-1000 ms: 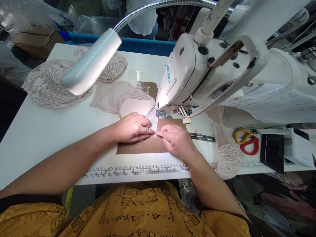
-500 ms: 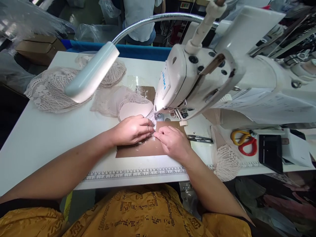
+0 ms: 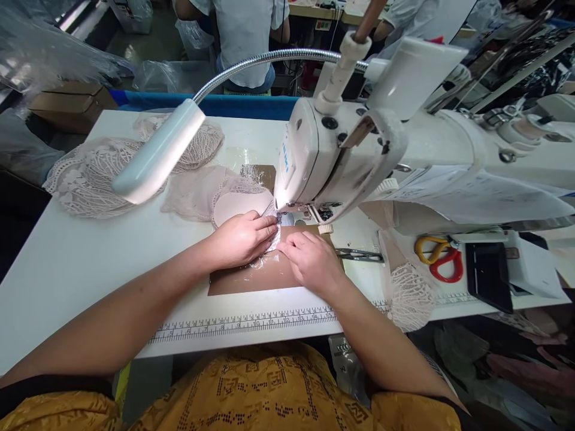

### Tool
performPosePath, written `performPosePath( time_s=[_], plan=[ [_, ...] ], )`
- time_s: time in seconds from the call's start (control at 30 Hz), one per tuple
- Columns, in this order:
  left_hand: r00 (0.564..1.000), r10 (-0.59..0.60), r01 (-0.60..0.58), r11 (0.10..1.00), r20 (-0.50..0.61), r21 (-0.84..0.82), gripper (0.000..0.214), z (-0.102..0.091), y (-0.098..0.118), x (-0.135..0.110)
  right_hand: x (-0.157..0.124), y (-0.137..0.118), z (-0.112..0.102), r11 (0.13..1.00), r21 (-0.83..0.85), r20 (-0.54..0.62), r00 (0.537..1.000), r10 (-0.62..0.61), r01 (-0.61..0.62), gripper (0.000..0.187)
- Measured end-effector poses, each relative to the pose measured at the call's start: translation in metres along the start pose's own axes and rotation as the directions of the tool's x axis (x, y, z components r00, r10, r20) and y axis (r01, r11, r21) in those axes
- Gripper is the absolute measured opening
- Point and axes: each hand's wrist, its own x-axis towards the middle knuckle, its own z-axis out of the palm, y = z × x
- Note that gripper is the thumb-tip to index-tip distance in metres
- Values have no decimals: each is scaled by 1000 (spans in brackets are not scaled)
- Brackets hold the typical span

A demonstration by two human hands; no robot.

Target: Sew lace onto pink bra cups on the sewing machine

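The sewing machine head (image 3: 294,164) stands over a pale lace piece (image 3: 272,239), whose edge runs under the needle area. My left hand (image 3: 245,237) presses that lace from the left, its fingers held together just in front of the presser foot. From the right, my right hand (image 3: 312,263) pinches the near end of the lace between thumb and curled fingers. Beneath both hands is a shiny brown sheet (image 3: 256,276) on the machine bed. A smooth pale cup-shaped part (image 3: 238,206) with lace around it lies behind my left hand; the stitching point is partly hidden.
More lace pieces (image 3: 101,179) lie at the left under a lamp (image 3: 157,152). Black thread snips (image 3: 359,255) rest right of my right hand, with scissors (image 3: 442,257) farther right. A ruler strip (image 3: 242,323) runs along the front edge. A seated person (image 3: 247,42) is beyond.
The view has tilted and shifted a little. My right fingers and the lace end sit slightly farther from my left fingers, showing more lace between them. Both hands stay by the needle.
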Motion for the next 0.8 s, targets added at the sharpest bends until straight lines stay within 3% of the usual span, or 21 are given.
performPosePath(
  time_s=[0.37,0.8],
  plan=[
    [1000,-14,14,1000,13,18,34,2,-7,0,12,-4,-4,976,-104,158,966,207,-192,43],
    [993,-117,116,993,14,11,38,2,-11,2,10,3,5,982,-21,22,982,186,-186,45]
  ],
)
